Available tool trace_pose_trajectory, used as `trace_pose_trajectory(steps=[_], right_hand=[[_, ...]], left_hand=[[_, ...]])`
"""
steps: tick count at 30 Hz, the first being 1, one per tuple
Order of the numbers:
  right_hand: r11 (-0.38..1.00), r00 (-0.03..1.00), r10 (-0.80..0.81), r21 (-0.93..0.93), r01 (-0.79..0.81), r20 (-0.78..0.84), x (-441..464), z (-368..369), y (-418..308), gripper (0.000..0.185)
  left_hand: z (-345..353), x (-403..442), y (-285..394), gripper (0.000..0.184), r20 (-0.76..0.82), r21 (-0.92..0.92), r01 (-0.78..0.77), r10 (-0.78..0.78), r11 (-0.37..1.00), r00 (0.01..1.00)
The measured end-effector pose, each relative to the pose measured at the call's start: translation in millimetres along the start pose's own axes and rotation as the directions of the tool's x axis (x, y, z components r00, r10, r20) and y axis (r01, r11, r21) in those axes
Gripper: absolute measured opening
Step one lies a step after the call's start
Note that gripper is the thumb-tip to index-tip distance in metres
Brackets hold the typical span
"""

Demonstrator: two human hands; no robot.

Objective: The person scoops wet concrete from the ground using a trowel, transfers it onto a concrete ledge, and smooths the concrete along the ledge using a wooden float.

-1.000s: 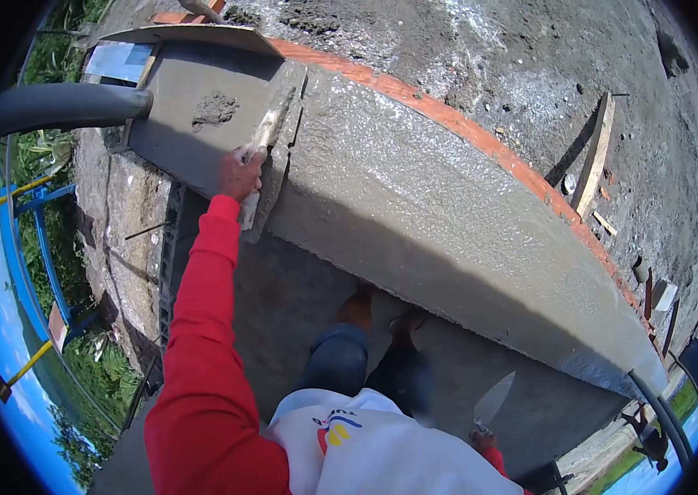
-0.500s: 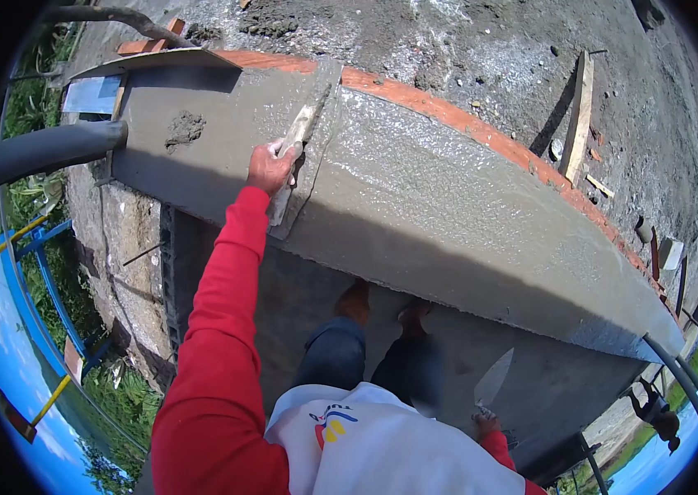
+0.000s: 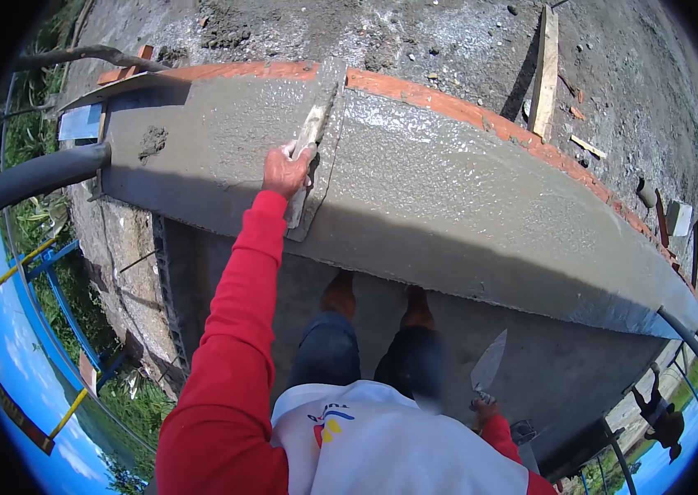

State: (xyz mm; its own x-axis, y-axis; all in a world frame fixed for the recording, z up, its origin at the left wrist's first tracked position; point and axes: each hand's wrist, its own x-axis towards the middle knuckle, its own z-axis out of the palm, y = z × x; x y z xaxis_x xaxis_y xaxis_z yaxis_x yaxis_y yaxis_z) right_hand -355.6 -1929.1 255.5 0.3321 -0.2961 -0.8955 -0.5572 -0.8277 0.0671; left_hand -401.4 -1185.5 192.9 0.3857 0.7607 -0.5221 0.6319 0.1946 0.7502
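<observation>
My left hand (image 3: 287,171) is closed around the pale handle of a long plastering float (image 3: 332,82). The float lies across wet grey mortar (image 3: 464,198) that coats the wall, reaching from its brick edge to its lower edge. A small mortar lump (image 3: 152,142) sits on the coat left of the float. Low by my right side, my right hand (image 3: 486,409) grips a pointed trowel (image 3: 489,363), blade directed away from me and apart from the mortar. Part of the trowel's handle is hidden in my fingers.
Red bricks (image 3: 448,101) line the mortar's far edge. A dark pipe (image 3: 44,172) meets the left end, and dark bars (image 3: 691,351) stand at the right end. Beyond lies rough ground with a wooden plank (image 3: 544,74). Another person (image 3: 665,425) is far right.
My left hand has slid the float rightward along the mortar, away from the lump. The view has shifted slightly. My right hand still holds the trowel low at my side.
</observation>
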Motion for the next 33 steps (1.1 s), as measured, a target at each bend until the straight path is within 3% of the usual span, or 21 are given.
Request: trace_pose_trajectory(steps=[2, 5, 8, 10, 12, 14, 15, 18, 19, 20, 22, 24, 26, 27, 28, 30, 32, 33], right_hand=[[0.998, 1.0, -0.002, 0.068, 0.001, 0.015, 2.5, -10.8, -2.9, 0.028], [1.0, 0.999, 0.009, -0.004, -0.009, 0.038, 24.3, -30.6, 24.6, 0.029], [0.997, 0.999, -0.05, -0.052, 0.051, 0.003, 48.7, -38.2, 65.4, 0.026], [1.0, 1.0, -0.02, -0.023, 0.02, -0.01, 49.2, -39.7, 69.8, 0.024], [0.999, 1.0, -0.01, -0.039, 0.01, 0.003, 51.4, -40.3, 68.0, 0.025], [0.995, 0.999, -0.021, -0.1, 0.025, 0.043, 64.6, -43.2, 91.2, 0.03], [0.998, 0.997, -0.04, -0.054, 0.043, 0.062, 64.9, -45.5, 97.8, 0.029], [0.996, 0.986, -0.088, 0.006, 0.088, 0.14, 60.0, -51.4, 82.4, 0.027], [0.997, 0.985, -0.081, 0.002, 0.081, 0.15, 47.1, -52.0, 68.4, 0.026], [0.997, 0.986, -0.07, 0.001, 0.071, 0.153, 41.6, -50.9, 55.8, 0.025], [0.94, 0.922, -0.334, 0.002, 0.34, 0.198, 57.0, -47.4, 79.7, 0.024], [0.891, 0.875, -0.435, -0.04, 0.452, 0.212, 56.4, -43.7, 81.2, 0.023], [0.89, 0.888, -0.406, -0.129, 0.438, 0.216, 42.0, -43.0, 65.6, 0.023], [0.885, 0.891, -0.394, -0.167, 0.434, 0.225, 36.7, -41.3, 58.8, 0.023], [0.878, 0.888, -0.389, -0.192, 0.438, 0.247, 33.6, -39.1, 51.0, 0.023], [0.91, 0.939, -0.278, -0.258, 0.326, 0.204, 21.1, -29.0, 36.6, 0.026], [0.947, 0.996, -0.064, -0.313, 0.078, 0.055, -11.1, -7.6, -19.1, 0.031], [0.944, 0.998, -0.05, -0.324, 0.063, 0.05, -14.1, -0.8, -25.9, 0.033]], left_hand=[[23.2, -5.9, 1.7, 0.04, 0.008, -0.006, -0.022, 0.022, 1.0, 1.0], [63.8, -19.5, 10.2, 0.038, 0.017, -0.011, -0.034, 0.034, 0.999, 0.999], [109.8, -38.7, 29.6, 0.04, 0.027, 0.1, -0.036, 0.034, 0.994, 0.999], [145.4, -44.8, 21.0, 0.03, 0.105, 0.133, -0.168, 0.155, 0.977, 0.982], [184.2, -56.9, 11.5, 0.027, 0.045, 0.458, -0.495, 0.536, 0.739, 0.843], [214.9, -75.9, -1.6, 0.036, 0.122, 0.521, -0.7, 0.768, 0.489, 0.628], [219.4, -89.9, 12.1, 0.039, 0.118, 0.508, -0.719, 0.789, 0.474, 0.603], [194.8, -105.4, 32.4, 0.041, 0.111, 0.482, -0.605, 0.641, 0.634, 0.759], [180.2, -97.0, 20.4, 0.037, 0.1, 0.528, -0.609, 0.669, 0.592, 0.737], [157.8, -90.5, 20.9, 0.038, 0.068, 0.51, -0.515, 0.565, 0.689, 0.822], [95.2, -76.3, 19.9, 0.04, 0.026, 0.44, -0.307, 0.33, 0.844, 0.944], [27.2, -58.2, 7.1, 0.036, -0.058, 0.441, -0.32, 0.382, 0.839, 0.922], [-43.3, -33.6, -14.2, 0.031, -0.183, 0.513, -0.234, 0.372, 0.825, 0.91], [-80.1, -14.0, -34.5, 0.032, -0.199, 0.639, -0.222, 0.437, 0.736, 0.877], [-114.5, 2.3, -47.6, 0.033, -0.239, 0.548, -0.128, 0.302, 0.827, 0.923], [-173.8, 36.4, -76.5, 0.033, -0.319, 0.499, -0.011, 0.195, 0.867, 0.927], [-209.4, 57.7, -90.9, 0.032, -0.412, 0.438, 0.036, 0.164, 0.898, 0.896], [-216.4, 62.5, -90.5, 0.034, -0.405, 0.363, 0.036, 0.123, 0.931, 0.906]])
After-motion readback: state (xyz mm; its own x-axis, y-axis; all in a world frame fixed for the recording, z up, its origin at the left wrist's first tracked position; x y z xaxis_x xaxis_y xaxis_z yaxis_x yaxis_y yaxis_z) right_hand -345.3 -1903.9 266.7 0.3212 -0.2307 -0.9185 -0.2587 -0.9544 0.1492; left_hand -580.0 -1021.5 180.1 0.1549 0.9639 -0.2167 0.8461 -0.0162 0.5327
